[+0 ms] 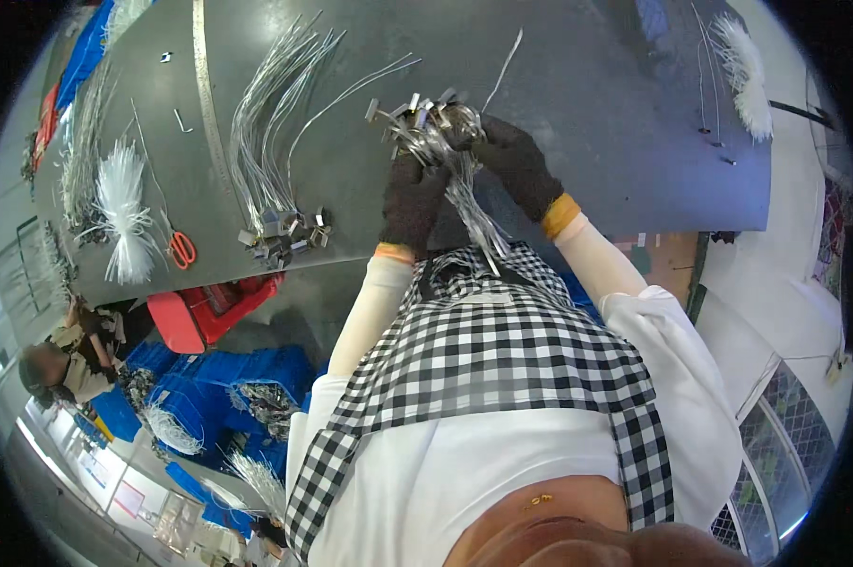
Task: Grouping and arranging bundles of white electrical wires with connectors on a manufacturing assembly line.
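Both my hands wear dark gloves with yellow-orange cuffs. Between them, over the table's near edge, is a bundle of clear wires with metal end clips. My left hand is closed round the bundle just below the clips. My right hand grips the same bundle from the other side, its fingertips partly hidden by the clips. The clips bunch at the top, and the wires hang down toward my checked apron. One loose wire sticks up beyond my right hand.
Left of me on the dark table lie another clip-ended wire bundle, a metal ruler, orange-handled scissors and white cable ties. More white strands lie far right. A red chair and blue crates stand below left; another person is beyond.
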`<action>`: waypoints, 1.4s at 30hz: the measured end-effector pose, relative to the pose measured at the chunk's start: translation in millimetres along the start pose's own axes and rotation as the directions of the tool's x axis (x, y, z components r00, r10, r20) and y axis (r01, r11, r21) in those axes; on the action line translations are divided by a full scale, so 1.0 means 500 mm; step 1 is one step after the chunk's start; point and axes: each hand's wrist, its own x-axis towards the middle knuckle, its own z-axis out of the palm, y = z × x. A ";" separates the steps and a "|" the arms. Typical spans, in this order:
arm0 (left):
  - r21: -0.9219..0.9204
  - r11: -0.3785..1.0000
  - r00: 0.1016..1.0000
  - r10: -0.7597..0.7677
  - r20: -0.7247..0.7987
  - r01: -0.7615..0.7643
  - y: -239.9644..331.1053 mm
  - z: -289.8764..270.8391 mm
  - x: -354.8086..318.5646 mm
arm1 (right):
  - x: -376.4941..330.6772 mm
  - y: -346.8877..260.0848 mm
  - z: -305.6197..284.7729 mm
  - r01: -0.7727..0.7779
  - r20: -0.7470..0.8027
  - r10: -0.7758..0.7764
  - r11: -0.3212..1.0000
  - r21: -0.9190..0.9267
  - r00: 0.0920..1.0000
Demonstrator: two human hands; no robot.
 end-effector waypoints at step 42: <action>0.230 0.955 0.981 0.173 0.087 -0.189 -0.004 0.056 -0.001 | -0.044 0.107 -0.072 -0.089 0.003 0.097 0.931 -0.355 0.995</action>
